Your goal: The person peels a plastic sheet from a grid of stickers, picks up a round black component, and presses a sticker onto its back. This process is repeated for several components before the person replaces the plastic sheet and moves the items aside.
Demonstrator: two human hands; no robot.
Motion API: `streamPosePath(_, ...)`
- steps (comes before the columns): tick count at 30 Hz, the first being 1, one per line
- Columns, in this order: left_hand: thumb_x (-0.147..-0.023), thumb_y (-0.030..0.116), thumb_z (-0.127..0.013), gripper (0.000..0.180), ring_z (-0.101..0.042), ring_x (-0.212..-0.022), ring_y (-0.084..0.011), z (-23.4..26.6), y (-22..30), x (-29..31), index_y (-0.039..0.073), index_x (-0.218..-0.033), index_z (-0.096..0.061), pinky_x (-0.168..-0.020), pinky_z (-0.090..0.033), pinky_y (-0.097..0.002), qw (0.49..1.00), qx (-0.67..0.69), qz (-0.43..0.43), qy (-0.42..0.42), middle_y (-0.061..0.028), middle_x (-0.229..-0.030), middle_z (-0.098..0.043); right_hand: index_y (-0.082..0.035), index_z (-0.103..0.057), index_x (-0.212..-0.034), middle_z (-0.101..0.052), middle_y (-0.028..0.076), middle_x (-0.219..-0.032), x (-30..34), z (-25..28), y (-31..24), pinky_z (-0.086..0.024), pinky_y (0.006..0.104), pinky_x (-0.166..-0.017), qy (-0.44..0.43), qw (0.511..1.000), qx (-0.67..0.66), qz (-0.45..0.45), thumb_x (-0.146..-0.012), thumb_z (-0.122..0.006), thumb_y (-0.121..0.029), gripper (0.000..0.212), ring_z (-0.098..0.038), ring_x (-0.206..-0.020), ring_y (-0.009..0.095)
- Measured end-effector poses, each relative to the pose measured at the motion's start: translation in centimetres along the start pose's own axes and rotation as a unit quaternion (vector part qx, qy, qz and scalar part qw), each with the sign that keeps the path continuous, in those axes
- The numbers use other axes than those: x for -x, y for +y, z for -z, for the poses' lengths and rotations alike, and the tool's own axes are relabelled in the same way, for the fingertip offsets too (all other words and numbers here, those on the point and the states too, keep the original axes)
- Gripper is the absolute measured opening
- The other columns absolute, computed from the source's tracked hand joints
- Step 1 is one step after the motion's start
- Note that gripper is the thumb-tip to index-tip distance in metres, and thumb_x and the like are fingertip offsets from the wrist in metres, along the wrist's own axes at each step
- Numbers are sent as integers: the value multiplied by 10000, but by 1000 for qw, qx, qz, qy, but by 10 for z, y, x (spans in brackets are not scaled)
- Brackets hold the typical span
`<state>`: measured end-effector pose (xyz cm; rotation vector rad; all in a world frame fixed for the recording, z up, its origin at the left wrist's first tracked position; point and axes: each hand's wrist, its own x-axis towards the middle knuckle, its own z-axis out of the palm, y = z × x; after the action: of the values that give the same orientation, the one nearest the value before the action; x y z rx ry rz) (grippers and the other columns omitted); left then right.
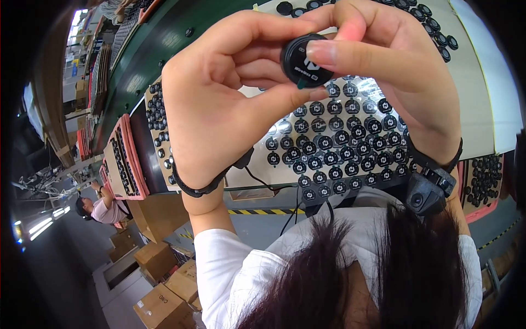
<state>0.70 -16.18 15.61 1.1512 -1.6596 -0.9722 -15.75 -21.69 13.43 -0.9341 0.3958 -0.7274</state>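
Note:
Between both hands, above the table, I hold a round black disc-shaped part (pixel 296 61) with white printing on its face and a small green tab at its lower edge. My left hand (pixel 213 93) closes on its rim, thumb below and fingers curled behind. The thumb of my right hand (pixel 408 68) presses on the printed face, its other fingers at the top and partly hidden. Beneath the hands lies a clear sheet with rows of round black labels (pixel 335 140) bearing white marks. Some gaps show in its upper rows.
More black round parts (pixel 433 23) lie at the upper right, others in columns (pixel 155 112) at the left. A green conveyor belt (pixel 139 82) runs along the far left. Pink-edged trays (pixel 131 156) hold more parts. Another person (pixel 104 208) works further left; cardboard boxes (pixel 164 307) stand on the floor.

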Motion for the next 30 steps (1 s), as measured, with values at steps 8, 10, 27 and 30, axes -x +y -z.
streamPosePath(8,-624,-195,-604,412,-624,-816,-235,-1,6,-1,-143,-1018,-496,-731,-542,-314,997,-72,22,36,-212,-931,-588,7,-549,-694,-574,164,-1004,1,2,-3,-456,240,-747,-9,1000,2,3,-756,-631,0,103,-577,-840,149)
streamPosePath(10,-619,-198,-603,418,-622,-824,-235,-2,9,-2,-142,-1020,-496,-738,-540,-315,996,-79,23,36,-212,-939,-586,5,-556,-684,-575,163,-1002,3,1,-8,-455,246,-754,0,1000,10,-15,-754,-633,-2,104,-580,-842,153)
streamPosePath(27,-620,-210,-586,415,-610,-853,-249,-10,13,-3,-158,-1019,-487,-743,-540,-325,995,-85,-2,42,-233,-970,-570,11,-545,-702,-595,156,-944,5,0,-3,-464,227,-723,9,1000,0,26,-756,-639,-16,112,-575,-822,135)
streamPosePath(30,-622,-207,-584,410,-610,-853,-248,-10,10,-2,-158,-1018,-487,-740,-541,-322,994,-97,0,56,-236,-969,-569,12,-541,-700,-595,154,-938,4,-1,-3,-463,228,-719,8,999,15,40,-753,-645,-22,122,-574,-823,134)
